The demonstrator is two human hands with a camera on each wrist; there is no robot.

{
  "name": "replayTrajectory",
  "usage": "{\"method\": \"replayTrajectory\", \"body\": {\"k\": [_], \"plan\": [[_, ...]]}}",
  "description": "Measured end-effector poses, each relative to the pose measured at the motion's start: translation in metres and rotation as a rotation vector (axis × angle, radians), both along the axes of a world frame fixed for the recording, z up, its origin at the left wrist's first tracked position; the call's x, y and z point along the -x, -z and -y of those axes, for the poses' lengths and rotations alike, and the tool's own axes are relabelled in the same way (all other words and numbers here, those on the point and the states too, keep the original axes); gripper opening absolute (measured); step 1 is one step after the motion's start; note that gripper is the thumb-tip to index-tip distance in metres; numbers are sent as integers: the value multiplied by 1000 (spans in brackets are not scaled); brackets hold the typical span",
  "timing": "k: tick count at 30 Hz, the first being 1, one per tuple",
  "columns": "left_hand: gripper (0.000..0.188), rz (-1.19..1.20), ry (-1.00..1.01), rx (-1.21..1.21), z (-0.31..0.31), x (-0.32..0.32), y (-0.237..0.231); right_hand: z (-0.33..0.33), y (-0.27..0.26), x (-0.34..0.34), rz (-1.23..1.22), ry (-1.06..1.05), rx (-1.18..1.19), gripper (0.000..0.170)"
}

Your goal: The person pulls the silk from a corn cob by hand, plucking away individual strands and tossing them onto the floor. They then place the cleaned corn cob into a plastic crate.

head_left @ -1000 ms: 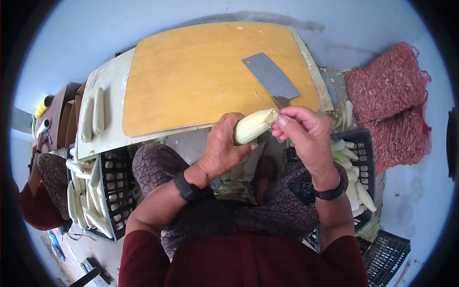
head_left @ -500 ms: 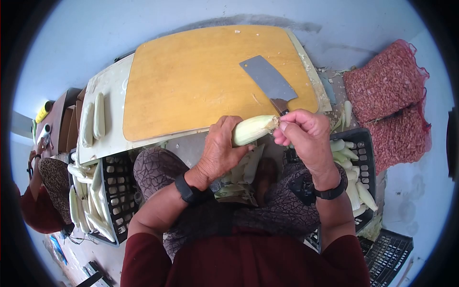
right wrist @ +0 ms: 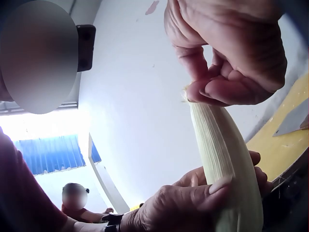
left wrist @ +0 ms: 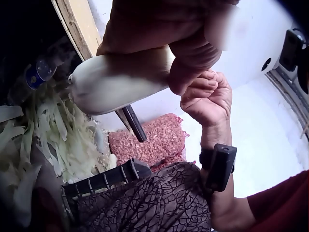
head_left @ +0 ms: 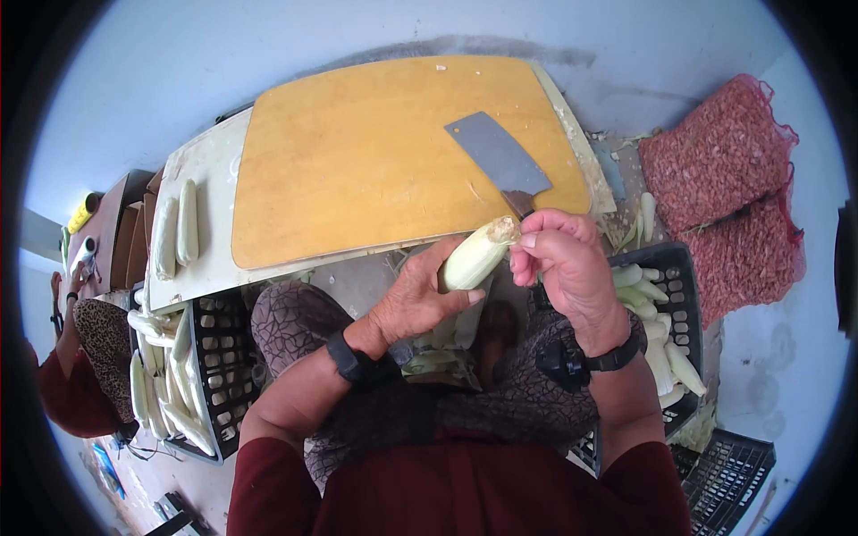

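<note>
A pale green ear of corn (head_left: 472, 261), still in its inner husk, is held over the lap near the board's front edge. My left hand (head_left: 418, 293) grips it round the middle, thumb along the near side. At its brownish, ragged end, the thumb and fingertips of my right hand (head_left: 565, 266) pinch the tip. In the right wrist view, the ear (right wrist: 227, 154) shows lengthwise husk ribs, with fine strands at the pinched tip. A cleaver (head_left: 500, 156) lies on the yellow cutting board (head_left: 357, 161), its handle pointing towards my right hand.
Two pale ears (head_left: 187, 221) lie on the white board at left. Black crates of corn stand at left (head_left: 223, 362) and right (head_left: 686, 295). Pink mesh sacks (head_left: 715, 161) lean by the wall. Stripped husks (left wrist: 60, 130) lie below. Another person (head_left: 71, 357) works at far left.
The ear has tilted more upright in my left hand, its tip swinging slightly up and left. My right hand stays at the tip, its fingers curled closer. The board sits slightly lower in view.
</note>
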State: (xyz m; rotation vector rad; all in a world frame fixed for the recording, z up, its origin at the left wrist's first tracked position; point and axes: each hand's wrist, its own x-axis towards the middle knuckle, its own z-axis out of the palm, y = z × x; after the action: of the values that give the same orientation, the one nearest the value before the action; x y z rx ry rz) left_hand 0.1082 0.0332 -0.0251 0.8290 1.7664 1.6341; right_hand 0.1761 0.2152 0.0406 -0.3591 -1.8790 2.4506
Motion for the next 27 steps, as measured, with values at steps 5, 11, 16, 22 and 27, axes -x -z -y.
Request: {"method": "replayTrajectory", "body": {"k": [5,11,16,22,27], "plan": [[51,280,113,-39,1,-2,-6,3,3,-1,-10,17,70,10],[52,362,190,-17,2,0,-8,6,3,-2,-53,5,13,9],[53,310,248,-84,2,3,1,7,-1,-4,-50,18,-55,10],[52,416,319,-124,5,5,-5,16,-5,-2,-237,214,-288,12],[56,459,351,-109,7,5,-6,5,-4,-3,-294,67,-395,19]]}}
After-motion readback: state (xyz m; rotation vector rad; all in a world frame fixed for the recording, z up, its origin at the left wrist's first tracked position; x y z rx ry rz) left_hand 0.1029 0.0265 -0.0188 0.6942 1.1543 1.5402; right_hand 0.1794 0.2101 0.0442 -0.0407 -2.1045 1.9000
